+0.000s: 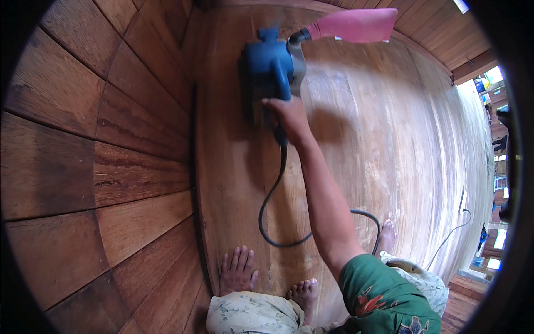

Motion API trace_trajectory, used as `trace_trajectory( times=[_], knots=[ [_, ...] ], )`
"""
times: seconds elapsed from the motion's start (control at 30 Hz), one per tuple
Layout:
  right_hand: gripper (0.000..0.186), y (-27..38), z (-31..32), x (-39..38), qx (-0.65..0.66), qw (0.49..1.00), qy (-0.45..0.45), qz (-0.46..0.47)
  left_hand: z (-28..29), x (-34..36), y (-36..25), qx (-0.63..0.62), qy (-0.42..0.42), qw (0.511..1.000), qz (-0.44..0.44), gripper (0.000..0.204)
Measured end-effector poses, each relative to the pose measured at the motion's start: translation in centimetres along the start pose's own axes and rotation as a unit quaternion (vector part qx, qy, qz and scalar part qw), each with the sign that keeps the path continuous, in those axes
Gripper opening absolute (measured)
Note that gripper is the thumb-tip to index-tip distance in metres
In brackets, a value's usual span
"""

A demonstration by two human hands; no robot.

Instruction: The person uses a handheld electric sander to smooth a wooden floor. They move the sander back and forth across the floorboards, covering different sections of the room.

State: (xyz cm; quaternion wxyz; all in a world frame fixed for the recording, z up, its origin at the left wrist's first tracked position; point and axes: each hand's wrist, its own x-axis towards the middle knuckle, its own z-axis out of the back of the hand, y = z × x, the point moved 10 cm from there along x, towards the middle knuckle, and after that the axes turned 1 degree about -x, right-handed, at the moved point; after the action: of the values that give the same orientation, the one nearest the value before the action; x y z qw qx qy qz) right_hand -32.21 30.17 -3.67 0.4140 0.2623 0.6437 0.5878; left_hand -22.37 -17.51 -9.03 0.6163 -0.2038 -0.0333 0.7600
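My right hand (288,118) is wrapped round the rear handle of a blue belt sander (267,58), my arm stretched far forward. The sander rests on the wooden floor (345,139) near the wall and looks slightly blurred. A pink dust bag (356,25) sticks out to the right from its black outlet. From the handle a black power cord (261,214) loops back under my forearm. Close to my knee, my left hand (238,270) lies flat on the floor with its fingers spread, holding nothing.
A wall of brown wooden panels (55,156) runs along the left, meeting the floor at a dark edge. Another plank wall (445,50) stands at the far right. A thin grey cable (453,229) lies on the right. My bare feet (304,292) are on the floor.
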Motion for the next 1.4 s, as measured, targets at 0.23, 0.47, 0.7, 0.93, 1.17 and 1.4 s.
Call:
trace_trajectory(
  times=[0.23, 0.47, 0.7, 0.93, 1.17, 1.4],
  knots=[
    [0.027, -1.9, 0.0, -13.3, -0.04, 0.997, -0.014, -0.068, 0.0, -0.1, 0.0, -0.014, 0.002, 1.0, 0.01, 0.079],
    [0.031, -2.8, -0.2, -23.0, -0.124, 0.977, -0.02, -0.171, 0.1, 0.0, 0.0, -0.017, 0.008, 1.0, 0.017, 0.077],
    [0.03, -2.1, -1.7, -16.5, -0.078, 0.99, -0.022, -0.119, 0.2, -0.1, -0.1, 0.01, -0.009, 1.0, 0.003, 0.079],
    [0.03, 0.8, -3.4, 5.4, -0.087, 0.996, -0.015, -0.035, -0.1, -0.2, -0.1, 0.001, 0.002, 1.0, 0.008, 0.08],
    [0.028, 2.9, -4.3, 17.3, -0.043, 0.999, 0.017, -0.01, 0.1, -0.1, -0.1, -0.018, 0.015, 1.0, 0.018, 0.079],
    [0.025, 2.4, -3.0, 18.2, -0.086, 0.996, -0.008, 0.027, 0.3, 0.0, -0.2, -0.011, 0.015, 1.0, 0.011, 0.081]
  ],
)
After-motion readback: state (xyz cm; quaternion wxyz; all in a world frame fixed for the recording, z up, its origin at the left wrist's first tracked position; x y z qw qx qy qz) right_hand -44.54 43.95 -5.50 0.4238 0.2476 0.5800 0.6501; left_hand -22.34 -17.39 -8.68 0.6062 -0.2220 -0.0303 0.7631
